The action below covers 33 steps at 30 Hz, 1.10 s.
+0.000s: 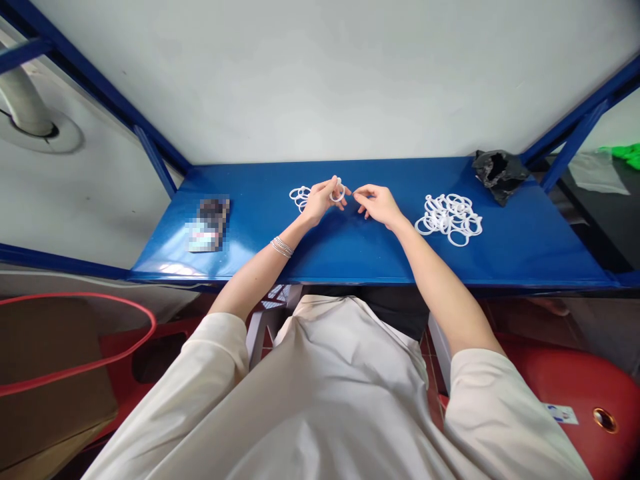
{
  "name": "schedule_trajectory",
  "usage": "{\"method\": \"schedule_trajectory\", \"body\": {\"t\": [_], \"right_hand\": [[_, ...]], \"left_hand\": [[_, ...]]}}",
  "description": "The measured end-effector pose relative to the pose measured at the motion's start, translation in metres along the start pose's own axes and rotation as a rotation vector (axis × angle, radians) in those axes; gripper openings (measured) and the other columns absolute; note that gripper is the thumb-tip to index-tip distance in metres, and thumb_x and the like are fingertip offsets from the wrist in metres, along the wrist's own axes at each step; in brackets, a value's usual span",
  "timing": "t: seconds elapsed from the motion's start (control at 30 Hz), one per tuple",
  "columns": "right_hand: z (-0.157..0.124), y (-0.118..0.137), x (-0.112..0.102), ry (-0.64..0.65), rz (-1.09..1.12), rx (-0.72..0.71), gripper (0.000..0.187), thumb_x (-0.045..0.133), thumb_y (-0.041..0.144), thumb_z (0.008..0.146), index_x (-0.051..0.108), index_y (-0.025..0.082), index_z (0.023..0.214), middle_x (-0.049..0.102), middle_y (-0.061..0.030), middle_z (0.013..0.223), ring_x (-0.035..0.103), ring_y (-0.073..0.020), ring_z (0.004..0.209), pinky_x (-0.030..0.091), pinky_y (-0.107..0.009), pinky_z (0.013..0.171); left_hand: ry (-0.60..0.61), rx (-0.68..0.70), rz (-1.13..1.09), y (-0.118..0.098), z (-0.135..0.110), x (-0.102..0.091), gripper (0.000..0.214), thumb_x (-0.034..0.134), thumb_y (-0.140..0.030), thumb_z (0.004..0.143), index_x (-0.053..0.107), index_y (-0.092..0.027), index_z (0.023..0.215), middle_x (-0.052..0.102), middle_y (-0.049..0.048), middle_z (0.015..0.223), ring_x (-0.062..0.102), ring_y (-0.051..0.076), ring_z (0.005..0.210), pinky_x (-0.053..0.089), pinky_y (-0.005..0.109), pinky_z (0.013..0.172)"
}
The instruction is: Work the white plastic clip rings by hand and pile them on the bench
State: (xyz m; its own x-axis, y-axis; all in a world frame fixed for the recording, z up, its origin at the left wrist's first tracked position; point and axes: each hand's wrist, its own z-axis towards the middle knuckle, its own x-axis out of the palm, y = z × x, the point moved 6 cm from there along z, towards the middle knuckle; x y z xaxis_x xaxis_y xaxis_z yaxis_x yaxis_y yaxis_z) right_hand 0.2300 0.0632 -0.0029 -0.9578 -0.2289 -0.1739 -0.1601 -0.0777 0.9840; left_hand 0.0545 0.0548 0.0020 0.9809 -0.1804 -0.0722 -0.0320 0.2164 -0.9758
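Head view puts us over a blue table, where the left hand holds a white ring between its fingers, near the middle of the surface. Just to its right, the right hand is narrow, thumb and forefinger drawn together; we cannot tell whether anything small is pinched there. As we judge it, the ring could slip and drop onto the tabletop if the left fingers loosen, since they appear to grip only part of its thin rim. The small group of rings lies right beside the left hand, so a sideways sweep of that wrist might scatter it. On the right, the pile of rings looks tangled, and lifting one could drag others along; a knock from the right forearm might also spread them. Much escapes us: the left hand covers part of the small group, some of its own fingers are hidden, and overlaps in the pile defeat any count. We cannot see inside the crumpled black bag at the far right, and the item on the left is pixelated beyond recognition.
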Motion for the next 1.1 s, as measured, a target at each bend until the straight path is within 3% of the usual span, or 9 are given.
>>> {"method": "schedule_trajectory", "body": {"t": [0.13,0.23,0.33,0.53,0.67,0.77,0.9,1.0,1.1], "right_hand": [[0.000,0.001,0.000,0.007,-0.040,-0.017,0.014,0.089,0.027,0.093,0.078,0.019,0.089,0.078,-0.0050,0.087,0.068,-0.0125,0.058,0.049,-0.022,0.041],[-0.001,0.000,0.001,0.018,-0.077,-0.002,0.010,0.085,0.021,0.096,0.077,0.018,0.090,0.078,-0.0052,0.086,0.069,-0.0133,0.058,0.049,-0.022,0.041],[0.000,-0.002,0.002,0.030,-0.101,0.002,0.008,0.083,0.022,0.097,0.078,0.018,0.092,0.078,-0.0051,0.086,0.069,-0.0133,0.058,0.049,-0.022,0.041],[0.001,-0.005,0.001,0.046,-0.168,-0.016,0.006,0.081,0.023,0.099,0.079,0.018,0.098,0.080,-0.0057,0.093,0.070,-0.0129,0.060,0.049,-0.021,0.042],[0.002,-0.008,0.001,0.053,-0.186,-0.019,0.018,0.086,0.035,0.098,0.079,0.019,0.099,0.079,-0.0059,0.090,0.071,-0.0148,0.062,0.049,-0.023,0.044],[0.003,-0.010,0.001,0.061,-0.213,-0.027,0.020,0.085,0.038,0.098,0.079,0.019,0.099,0.079,-0.0060,0.088,0.071,-0.0152,0.061,0.049,-0.024,0.047],[0.004,-0.012,0.002,0.084,-0.265,-0.067,0.021,0.081,0.038,0.099,0.080,0.018,0.100,0.080,-0.0066,0.088,0.072,-0.0163,0.064,0.051,-0.025,0.052],[0.005,-0.012,0.002,0.093,-0.283,-0.096,0.022,0.080,0.040,0.098,0.080,0.018,0.100,0.082,-0.0075,0.092,0.074,-0.0176,0.068,0.053,-0.027,0.057],[0.005,-0.013,0.003,0.098,-0.288,-0.084,0.023,0.078,0.040,0.099,0.080,0.018,0.103,0.083,-0.0078,0.094,0.074,-0.0178,0.067,0.053,-0.027,0.057]], "left_hand": [[-0.026,-0.026,-0.062,0.005,0.003,-0.001,0.070,0.034,-0.088,0.108,0.056,-0.025,0.085,0.063,0.0024,0.070,0.060,0.014,0.054,0.056,0.034,0.055],[-0.010,-0.031,-0.057,0.007,0.005,-0.002,0.073,0.032,-0.090,0.107,0.060,-0.026,0.089,0.054,-0.0017,0.063,0.051,0.013,0.047,0.050,0.033,0.052],[-0.024,-0.083,-0.090,0.005,0.003,0.000,0.075,0.035,-0.090,0.107,0.062,-0.024,0.086,0.053,-0.0017,0.063,0.050,0.011,0.048,0.049,0.031,0.052],[-0.102,-0.204,-0.121,-0.001,-0.004,0.003,0.064,0.046,-0.077,0.112,0.065,-0.019,0.093,0.069,0.0019,0.072,0.059,0.009,0.051,0.046,0.024,0.051],[-0.130,-0.251,-0.070,0.002,-0.005,0.001,0.053,0.059,-0.066,0.112,0.072,-0.016,0.098,0.075,0.0053,0.087,0.064,0.008,0.054,0.040,0.023,0.045],[-0.113,-0.276,-0.039,0.004,-0.006,0.000,0.045,0.067,-0.058,0.111,0.076,-0.016,0.097,0.070,0.0040,0.086,0.065,0.009,0.055,0.038,0.023,0.043],[-0.075,-0.317,-0.082,0.006,-0.006,0.002,0.045,0.071,-0.057,0.109,0.072,-0.016,0.090,0.050,-0.0038,0.067,0.048,0.006,0.047,0.031,0.021,0.041],[-0.052,-0.335,-0.096,0.006,-0.008,0.005,0.031,0.073,-0.041,0.110,0.065,-0.017,0.091,0.043,-0.0076,0.064,0.040,0.004,0.046,0.023,0.018,0.041],[-0.166,-0.379,-0.118,0.008,-0.009,0.000,0.020,0.070,-0.018,0.106,0.052,-0.023,0.099,0.044,-0.0117,0.065,0.035,0.003,0.043,0.020,0.017,0.042]]}}
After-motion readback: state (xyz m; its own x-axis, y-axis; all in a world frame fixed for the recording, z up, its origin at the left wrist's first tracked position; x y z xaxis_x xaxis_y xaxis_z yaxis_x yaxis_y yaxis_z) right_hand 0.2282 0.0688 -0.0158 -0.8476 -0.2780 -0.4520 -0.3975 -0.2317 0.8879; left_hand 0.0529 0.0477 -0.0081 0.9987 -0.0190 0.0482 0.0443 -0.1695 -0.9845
